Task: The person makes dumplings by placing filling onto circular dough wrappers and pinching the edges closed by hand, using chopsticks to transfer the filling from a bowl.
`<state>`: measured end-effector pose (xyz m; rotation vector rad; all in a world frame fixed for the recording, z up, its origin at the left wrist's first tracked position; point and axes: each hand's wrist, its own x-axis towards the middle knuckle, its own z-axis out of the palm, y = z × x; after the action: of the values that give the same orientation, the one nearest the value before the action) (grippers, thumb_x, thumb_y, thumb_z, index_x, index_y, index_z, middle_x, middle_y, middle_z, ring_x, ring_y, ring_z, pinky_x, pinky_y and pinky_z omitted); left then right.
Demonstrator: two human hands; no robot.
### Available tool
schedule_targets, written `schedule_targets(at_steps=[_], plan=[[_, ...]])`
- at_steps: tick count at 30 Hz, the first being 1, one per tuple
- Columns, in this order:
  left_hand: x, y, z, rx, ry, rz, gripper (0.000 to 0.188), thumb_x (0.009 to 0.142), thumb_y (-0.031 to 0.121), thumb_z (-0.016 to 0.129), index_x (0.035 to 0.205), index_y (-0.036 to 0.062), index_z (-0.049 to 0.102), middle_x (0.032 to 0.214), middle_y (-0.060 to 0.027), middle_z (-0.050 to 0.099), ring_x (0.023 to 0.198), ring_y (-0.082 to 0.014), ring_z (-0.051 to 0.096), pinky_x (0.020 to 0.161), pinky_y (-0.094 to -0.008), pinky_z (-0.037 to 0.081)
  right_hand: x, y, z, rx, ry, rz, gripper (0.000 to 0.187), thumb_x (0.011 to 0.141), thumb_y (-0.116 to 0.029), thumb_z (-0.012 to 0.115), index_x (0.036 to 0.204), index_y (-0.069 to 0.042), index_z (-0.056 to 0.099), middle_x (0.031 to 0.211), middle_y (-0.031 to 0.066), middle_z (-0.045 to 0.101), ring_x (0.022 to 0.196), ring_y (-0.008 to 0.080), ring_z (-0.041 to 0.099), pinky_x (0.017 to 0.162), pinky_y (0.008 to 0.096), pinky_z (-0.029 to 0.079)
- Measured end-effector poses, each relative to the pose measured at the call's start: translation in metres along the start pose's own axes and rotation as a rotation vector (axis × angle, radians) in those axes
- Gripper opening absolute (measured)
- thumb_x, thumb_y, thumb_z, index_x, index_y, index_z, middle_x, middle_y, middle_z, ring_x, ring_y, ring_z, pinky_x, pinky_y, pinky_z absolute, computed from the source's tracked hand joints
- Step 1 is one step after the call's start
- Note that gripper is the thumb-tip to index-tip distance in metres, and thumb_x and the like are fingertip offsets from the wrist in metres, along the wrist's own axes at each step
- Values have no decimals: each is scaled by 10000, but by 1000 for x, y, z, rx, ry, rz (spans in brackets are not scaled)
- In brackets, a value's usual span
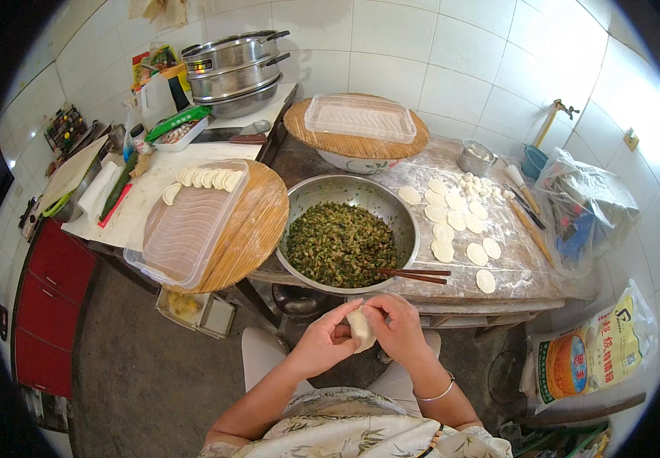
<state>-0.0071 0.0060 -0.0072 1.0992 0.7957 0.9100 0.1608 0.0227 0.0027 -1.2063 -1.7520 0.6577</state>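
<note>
In front of my lap, my left hand [322, 341] and my right hand [400, 324] are closed together on a pale, folded dumpling [360, 331]. The fingertips of both pinch its upper edge. Just beyond them is a large metal bowl [349, 188] of chopped green and brown filling [338, 243]. Brown chopsticks [418, 273] rest across its right rim. Flat round dough wrappers [456, 202] lie on the floured board [441, 286] to the right. On the left, a clear plastic tray [185, 229] has a row of shaped dumplings [206, 179] at its far end.
The tray sits on a round woven lid [253, 221]. Another lidded bowl [357, 165] with a clear tray [360, 118] stands behind. Dough pieces [477, 185], a rolling pin [532, 229] and a plastic bag [586, 206] are right; stacked steamers [234, 69] are back left. A flour sack [593, 351] stands right.
</note>
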Motion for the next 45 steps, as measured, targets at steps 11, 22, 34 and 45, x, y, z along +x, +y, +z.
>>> schedule_targets(at_steps=[11, 22, 34, 45], plan=[[2, -2, -7, -60, -49, -59, 563, 801, -90, 558, 1320, 41, 383, 1180, -76, 523, 1087, -161, 545, 916, -317, 455, 1, 0, -2, -16, -16, -68, 90, 812, -46, 608, 876, 16, 618, 795, 133, 602, 692, 282, 593, 610, 339, 475], [2, -7, -11, -35, -21, 29, 500, 821, -54, 583, 1289, 33, 431, 1128, -59, 566, 1017, -122, 570, 854, -266, 468, 2, -4, -4, -8, -49, -38, 84, 822, -54, 602, 879, 3, 624, 784, 130, 608, 698, 283, 592, 618, 347, 473], [-1, 0, -12, 45, 29, 32, 447, 820, -21, 635, 1240, 36, 494, 1092, -41, 577, 931, -88, 586, 786, -235, 493, 4, -10, -4, -27, -70, -3, 111, 830, -76, 618, 900, 9, 628, 786, 127, 610, 717, 270, 589, 628, 329, 463], [4, -8, -14, 56, 75, 101, 441, 811, -14, 652, 1231, 33, 525, 1105, -46, 583, 958, -99, 575, 803, -243, 491, 4, -7, -3, 44, -56, 45, 97, 837, -73, 622, 903, -3, 637, 790, 107, 617, 677, 215, 587, 599, 298, 463]])
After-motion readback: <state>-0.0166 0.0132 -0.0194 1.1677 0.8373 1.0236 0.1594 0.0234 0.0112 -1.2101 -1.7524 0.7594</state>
